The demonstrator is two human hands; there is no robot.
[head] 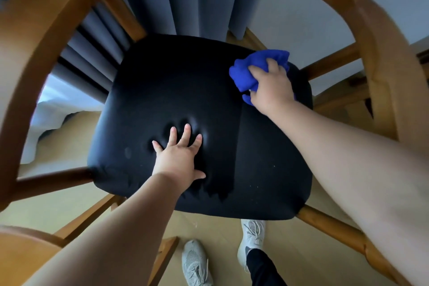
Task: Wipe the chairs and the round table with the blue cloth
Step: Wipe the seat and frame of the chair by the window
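Seat (185,90) centre clear; curved wooden backrest (46,30) and armrest (380,58) hem far and side edges.

we have a single wide-angle view from the head, looking steeply down; it sits close above the chair seat (185,100), whose curved wooden frame (46,42) bends round the edges; the floor (209,227) lies below
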